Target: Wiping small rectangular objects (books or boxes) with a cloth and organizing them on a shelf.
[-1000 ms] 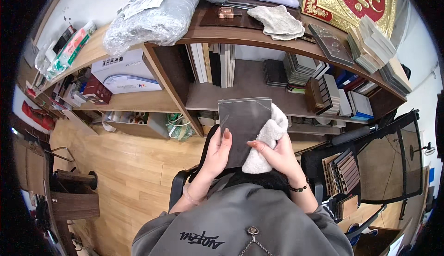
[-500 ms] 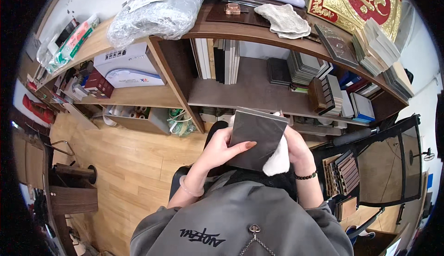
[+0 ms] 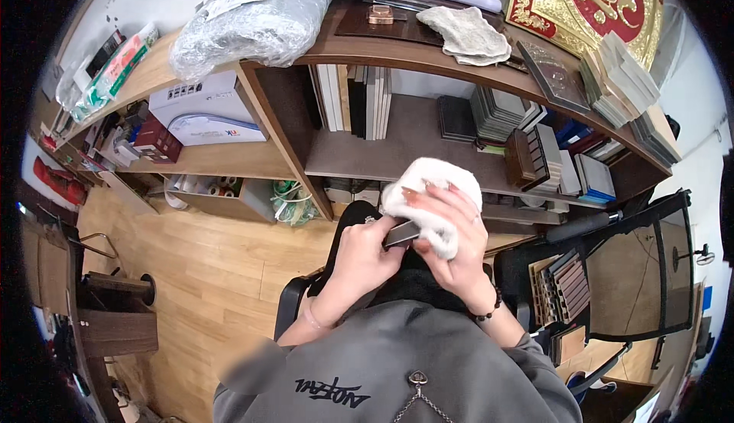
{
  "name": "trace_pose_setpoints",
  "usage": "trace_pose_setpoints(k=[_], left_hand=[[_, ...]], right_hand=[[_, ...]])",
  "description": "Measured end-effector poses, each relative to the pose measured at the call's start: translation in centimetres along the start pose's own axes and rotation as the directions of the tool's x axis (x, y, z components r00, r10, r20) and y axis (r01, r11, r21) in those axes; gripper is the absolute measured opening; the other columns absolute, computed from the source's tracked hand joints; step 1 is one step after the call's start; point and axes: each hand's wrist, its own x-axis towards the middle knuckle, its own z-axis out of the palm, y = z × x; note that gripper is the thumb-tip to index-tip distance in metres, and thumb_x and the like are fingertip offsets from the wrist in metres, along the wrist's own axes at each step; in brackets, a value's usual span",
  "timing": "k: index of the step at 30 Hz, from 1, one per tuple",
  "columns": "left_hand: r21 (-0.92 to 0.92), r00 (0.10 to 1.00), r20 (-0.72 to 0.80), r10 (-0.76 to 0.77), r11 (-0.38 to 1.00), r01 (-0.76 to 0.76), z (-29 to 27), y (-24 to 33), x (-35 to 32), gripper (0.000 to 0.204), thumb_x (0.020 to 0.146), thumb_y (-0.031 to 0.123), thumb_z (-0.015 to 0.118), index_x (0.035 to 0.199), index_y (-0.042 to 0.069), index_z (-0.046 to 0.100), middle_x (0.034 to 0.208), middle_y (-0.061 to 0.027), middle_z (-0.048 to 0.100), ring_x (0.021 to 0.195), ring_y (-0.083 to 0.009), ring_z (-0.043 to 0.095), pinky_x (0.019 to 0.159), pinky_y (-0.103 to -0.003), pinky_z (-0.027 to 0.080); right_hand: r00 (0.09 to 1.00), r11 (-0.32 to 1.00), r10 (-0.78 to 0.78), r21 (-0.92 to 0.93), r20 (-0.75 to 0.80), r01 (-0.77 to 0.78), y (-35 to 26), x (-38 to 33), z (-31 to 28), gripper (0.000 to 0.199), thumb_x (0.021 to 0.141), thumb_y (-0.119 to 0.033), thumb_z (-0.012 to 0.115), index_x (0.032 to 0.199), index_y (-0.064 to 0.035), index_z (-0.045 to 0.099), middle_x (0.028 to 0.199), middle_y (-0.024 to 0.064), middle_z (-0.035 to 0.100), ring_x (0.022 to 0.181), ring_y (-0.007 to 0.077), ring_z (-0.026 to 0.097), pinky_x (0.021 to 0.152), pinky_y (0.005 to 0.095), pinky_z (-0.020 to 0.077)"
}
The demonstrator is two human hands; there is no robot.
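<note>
My left hand point(image 3: 372, 251) is closed round the near end of a dark grey flat tile point(image 3: 402, 233), which is tilted so that mostly its narrow edge shows. Bunched over the tile's far part is a white cloth point(image 3: 413, 177), which hides most of it. My right hand point(image 3: 451, 232) presses the cloth from above, its fingers curled over it and its thumb near the tile's edge. Both hands are close together over my lap, in front of the shelf.
A wooden shelf unit point(image 3: 367, 155) holds upright sample boards and stacked tiles. On its top lie a plastic-wrapped package point(image 3: 252, 29), a crumpled pale cloth point(image 3: 468, 35) and a red-and-gold panel point(image 3: 600, 2). At right stands a mesh-backed chair point(image 3: 638, 270) beside a box of sample strips point(image 3: 562, 293).
The tile has turned from showing its broad face to nearly edge-on. My right hand has brought the white cloth from beneath it up over the top.
</note>
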Motion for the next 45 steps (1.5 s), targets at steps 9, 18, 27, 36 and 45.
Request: trace_pose_setpoints(k=[9, 18, 27, 36, 45], left_hand=[[-0.156, 0.981, -0.176, -0.082, 0.986, 0.055, 0.4, 0.7, -0.3, 0.024, 0.072, 0.013, 0.068, 0.095, 0.007, 0.065, 0.067, -0.0172, 0.061, 0.057, -0.0305, 0.062, 0.053, -0.035, 0.048], [-0.043, 0.979, -0.199, 0.049, 0.997, -0.059, -0.4, -1.2, -0.8, 0.024, 0.075, 0.002, 0.066, 0.099, 0.000, 0.065, 0.082, -0.0152, 0.068, 0.070, -0.0187, 0.068, 0.060, -0.027, 0.051], [-0.110, 0.949, -0.301, 0.088, 0.986, -0.126, -1.0, -1.6, 0.0, 0.028, 0.075, -0.003, 0.062, 0.103, -0.001, 0.064, 0.097, -0.0158, 0.067, 0.091, -0.0215, 0.067, 0.078, -0.029, 0.051], [0.045, 0.896, -0.347, 0.277, 0.959, -0.279, 0.0, -0.7, 0.4, 0.045, 0.062, -0.007, 0.055, 0.105, 0.001, 0.064, 0.106, -0.0166, 0.065, 0.103, -0.0294, 0.061, 0.087, -0.035, 0.049], [0.177, 0.749, -0.419, 0.513, 0.855, -0.487, -1.4, -0.4, 0.1, 0.045, 0.059, -0.008, 0.054, 0.103, 0.000, 0.065, 0.106, -0.0158, 0.065, 0.104, -0.0307, 0.061, 0.089, -0.039, 0.048]], right_hand=[[0.940, 0.904, 0.340, 0.286, -0.024, -0.319, -0.1, 0.3, 0.7, 0.035, 0.078, -0.013, 0.063, 0.110, 0.0003, 0.061, 0.119, 0.0157, 0.058, 0.117, 0.0292, 0.052, 0.100, 0.0406, 0.0387], [0.792, 0.751, 0.606, 0.277, 0.072, -0.599, 5.5, 0.3, -0.6, 0.034, 0.091, -0.030, 0.051, 0.107, -0.0010, 0.062, 0.116, 0.0126, 0.060, 0.108, 0.0259, 0.057, 0.095, 0.0366, 0.0447], [0.589, -0.037, 0.793, 0.978, 0.155, -0.207, 7.4, -1.6, -5.9, 0.046, 0.087, -0.031, 0.054, 0.122, -0.0004, 0.046, 0.116, 0.0155, 0.056, 0.102, 0.0241, 0.058, 0.092, 0.0345, 0.0464], [0.984, 0.988, -0.052, 0.135, -0.172, 0.076, -1.2, 0.0, -1.9, 0.039, 0.073, -0.005, 0.061, 0.111, 0.0021, 0.059, 0.113, 0.0179, 0.060, 0.108, 0.0292, 0.056, 0.089, 0.0395, 0.0457], [0.870, 0.983, 0.167, 0.011, -0.463, -0.183, 2.3, 0.6, -2.9, 0.040, 0.071, 0.003, 0.059, 0.109, -0.0067, 0.066, 0.117, 0.0115, 0.061, 0.112, 0.0281, 0.055, 0.097, 0.0396, 0.0419]])
